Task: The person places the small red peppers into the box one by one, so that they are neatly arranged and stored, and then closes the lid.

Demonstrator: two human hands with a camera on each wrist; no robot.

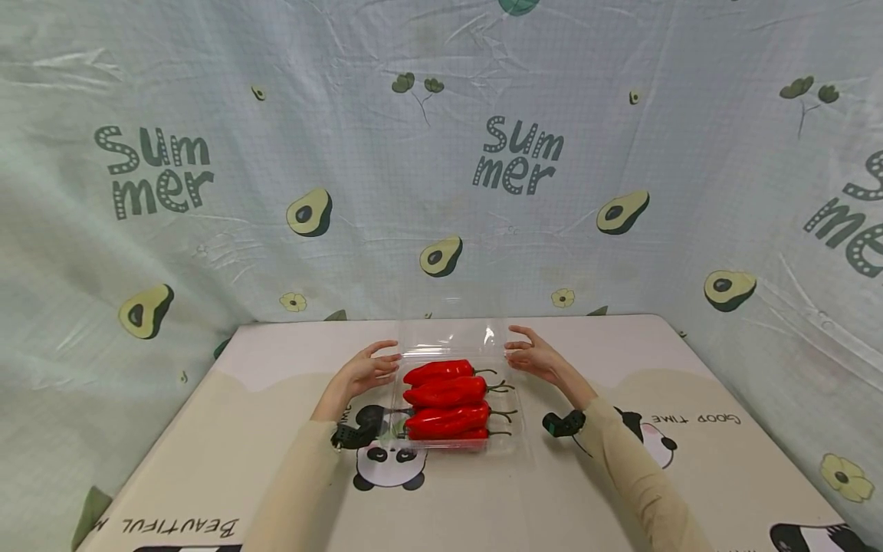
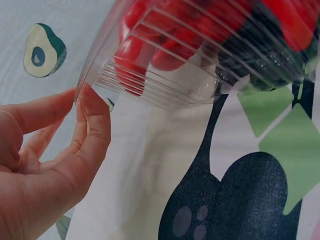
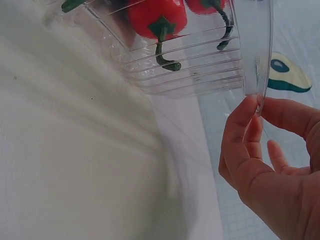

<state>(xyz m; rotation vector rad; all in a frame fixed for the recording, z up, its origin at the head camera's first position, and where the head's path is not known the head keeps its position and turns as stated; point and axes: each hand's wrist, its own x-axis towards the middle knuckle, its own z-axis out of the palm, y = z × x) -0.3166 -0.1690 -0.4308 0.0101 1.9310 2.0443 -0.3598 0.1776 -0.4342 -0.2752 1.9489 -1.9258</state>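
A clear plastic clamshell container [image 1: 507,447] lies on the table in front of me, its see-through lid [image 1: 451,335] raised at the far side. Several long red peppers [image 1: 444,392] are stacked in it, green stems pointing right. My left hand [image 1: 364,373] pinches the plastic edge at the far left corner; the left wrist view shows thumb and index finger meeting on that thin edge [image 2: 92,70]. At the opposite corner my right hand [image 1: 536,360] pinches the edge the same way, and the right wrist view shows its fingertips on the clear rim [image 3: 257,65].
The table [image 1: 579,491] has a printed cloth with pandas and lettering. Behind it and along the sides hangs a pale curtain [image 1: 372,169] with avocado prints. A dark wrist device [image 1: 355,435] sits on the left wrist, another [image 1: 564,423] on the right.
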